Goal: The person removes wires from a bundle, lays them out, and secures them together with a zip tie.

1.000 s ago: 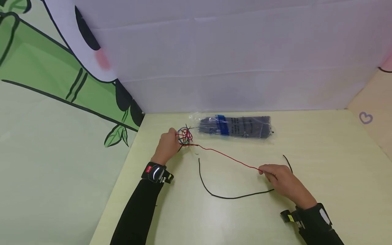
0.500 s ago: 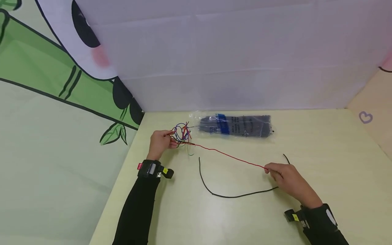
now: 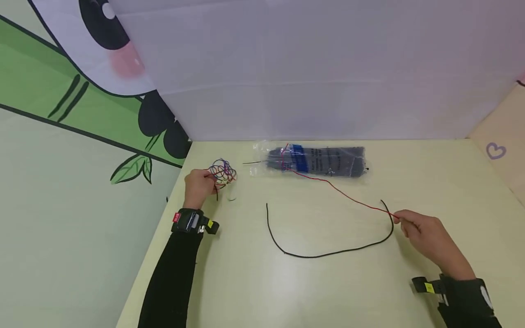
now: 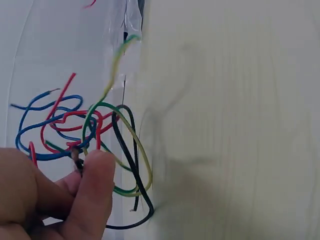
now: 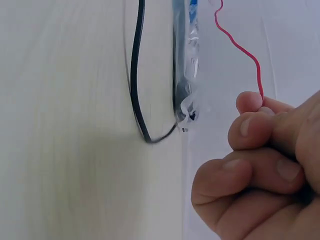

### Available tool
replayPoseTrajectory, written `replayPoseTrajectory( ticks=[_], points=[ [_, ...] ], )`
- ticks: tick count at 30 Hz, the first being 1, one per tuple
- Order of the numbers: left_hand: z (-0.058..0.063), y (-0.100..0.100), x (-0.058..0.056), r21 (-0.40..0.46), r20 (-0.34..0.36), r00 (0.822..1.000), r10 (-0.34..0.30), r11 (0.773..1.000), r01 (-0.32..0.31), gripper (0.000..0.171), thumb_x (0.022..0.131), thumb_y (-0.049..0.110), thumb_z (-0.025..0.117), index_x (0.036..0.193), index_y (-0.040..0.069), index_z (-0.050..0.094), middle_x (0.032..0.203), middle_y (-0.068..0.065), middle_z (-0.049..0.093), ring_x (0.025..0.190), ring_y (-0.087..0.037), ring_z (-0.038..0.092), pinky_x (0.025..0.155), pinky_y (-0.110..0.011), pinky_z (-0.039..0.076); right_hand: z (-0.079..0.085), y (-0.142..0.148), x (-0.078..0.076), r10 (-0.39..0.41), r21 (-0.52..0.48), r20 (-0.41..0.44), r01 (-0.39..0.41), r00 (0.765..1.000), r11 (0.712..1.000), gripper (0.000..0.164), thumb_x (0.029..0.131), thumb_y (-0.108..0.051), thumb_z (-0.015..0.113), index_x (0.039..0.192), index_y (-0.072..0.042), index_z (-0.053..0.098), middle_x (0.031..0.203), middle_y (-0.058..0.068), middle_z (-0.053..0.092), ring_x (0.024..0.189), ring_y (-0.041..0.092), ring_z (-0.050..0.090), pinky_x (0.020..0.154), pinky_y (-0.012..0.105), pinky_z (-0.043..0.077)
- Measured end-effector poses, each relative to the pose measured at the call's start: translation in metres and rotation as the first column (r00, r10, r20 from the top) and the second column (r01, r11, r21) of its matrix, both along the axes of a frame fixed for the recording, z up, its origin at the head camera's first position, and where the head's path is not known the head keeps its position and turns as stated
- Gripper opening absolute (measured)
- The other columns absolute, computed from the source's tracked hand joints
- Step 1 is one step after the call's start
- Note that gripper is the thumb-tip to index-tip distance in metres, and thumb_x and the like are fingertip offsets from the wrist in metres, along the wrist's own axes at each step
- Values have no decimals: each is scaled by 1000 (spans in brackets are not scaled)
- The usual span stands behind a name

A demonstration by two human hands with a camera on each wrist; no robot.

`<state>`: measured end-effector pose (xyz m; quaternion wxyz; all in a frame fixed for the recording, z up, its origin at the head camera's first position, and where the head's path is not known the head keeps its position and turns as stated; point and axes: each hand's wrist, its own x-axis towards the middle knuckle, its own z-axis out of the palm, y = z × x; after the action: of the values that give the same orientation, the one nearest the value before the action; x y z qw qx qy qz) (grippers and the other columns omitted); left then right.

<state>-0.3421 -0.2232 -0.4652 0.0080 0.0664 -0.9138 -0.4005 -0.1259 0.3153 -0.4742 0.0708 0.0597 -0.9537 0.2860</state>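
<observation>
My left hand (image 3: 198, 187) pinches a tangled bundle of wires (image 3: 222, 171) over the table's left side. In the left wrist view blue (image 4: 37, 157), red, black and green-yellow wires (image 4: 145, 160) loop out above the fingertips. At the right, my right hand (image 3: 424, 232) pinches one end of a single red wire (image 3: 344, 194) between thumb and forefinger, its other fingers curled. That wire stretches leftward through the air, and its free end overlaps the plastic bag in the head view. A loose black wire (image 3: 317, 256) lies curved on the table, its right end near the right hand.
A clear plastic bag of dark grey strips (image 3: 328, 161) with a blue label lies at the back of the table (image 3: 287, 291). One thin dark strip (image 3: 251, 162) pokes out at its left. Behind stands a pale cloth wall (image 3: 307, 68) with cartoon prints.
The red wire has come free of the bundle, and its loose end has swung up over the bag. My right hand has moved right, my left hand left with the tangle.
</observation>
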Motion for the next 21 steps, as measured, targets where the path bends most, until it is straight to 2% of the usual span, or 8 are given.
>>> replayPoseTrajectory(
  ticks=[2, 4, 8, 13, 17, 21],
  points=[
    [3, 10, -3, 2, 78, 997, -20, 1000, 20, 26, 93, 6, 50, 110, -1, 68, 102, -17, 67, 73, -21, 69, 61, -27, 57, 1, -1, -4, 3, -27, -3, -3, 1000, 1000, 24, 103, -8, 43, 108, -9, 66, 75, -3, 54, 55, 0, 33, 49, 24, 29],
    [6, 17, -4, -23, 119, 993, -13, 1000, 16, 23, 93, 8, 52, 110, 1, 66, 101, -15, 65, 73, -21, 67, 58, -26, 53, 1, -2, -5, -3, -49, 3, 3, 1000, 999, 24, 104, -9, 42, 106, -9, 66, 74, -4, 53, 54, 1, 34, 48, 25, 29],
    [8, 24, 0, -110, 72, 997, -28, 993, 36, 21, 92, 11, 54, 111, 5, 63, 98, -12, 62, 71, -23, 63, 53, -27, 45, -1, 0, -5, -25, -64, 0, 25, 1000, 998, 23, 104, -10, 43, 104, -10, 66, 72, -5, 50, 53, 3, 33, 48, 25, 28],
    [7, 29, 6, -131, 30, 993, -113, 985, 116, 24, 93, 14, 51, 113, 5, 62, 98, -13, 62, 74, -25, 58, 52, -27, 43, -5, 5, -3, -19, -84, 15, 21, 1000, 996, 21, 104, -11, 44, 104, -9, 65, 73, -7, 49, 55, 4, 33, 49, 25, 28],
    [7, 29, 12, -164, 19, 992, -126, 978, 128, 21, 92, 15, 51, 109, 6, 60, 94, -13, 63, 72, -24, 56, 52, -28, 42, -8, 6, 0, -4, -95, 25, 6, 1000, 995, 18, 103, -10, 46, 103, -8, 65, 74, -9, 49, 56, 3, 32, 50, 25, 27],
    [13, 27, 20, -213, -12, 988, -154, 966, 148, 21, 91, 14, 51, 109, 6, 56, 84, -12, 63, 64, -22, 54, 49, -28, 38, -8, 6, 0, -7, -90, 14, 8, 1000, 996, 18, 102, -7, 48, 102, -9, 66, 73, -9, 49, 55, 1, 32, 49, 24, 27]
  ],
)
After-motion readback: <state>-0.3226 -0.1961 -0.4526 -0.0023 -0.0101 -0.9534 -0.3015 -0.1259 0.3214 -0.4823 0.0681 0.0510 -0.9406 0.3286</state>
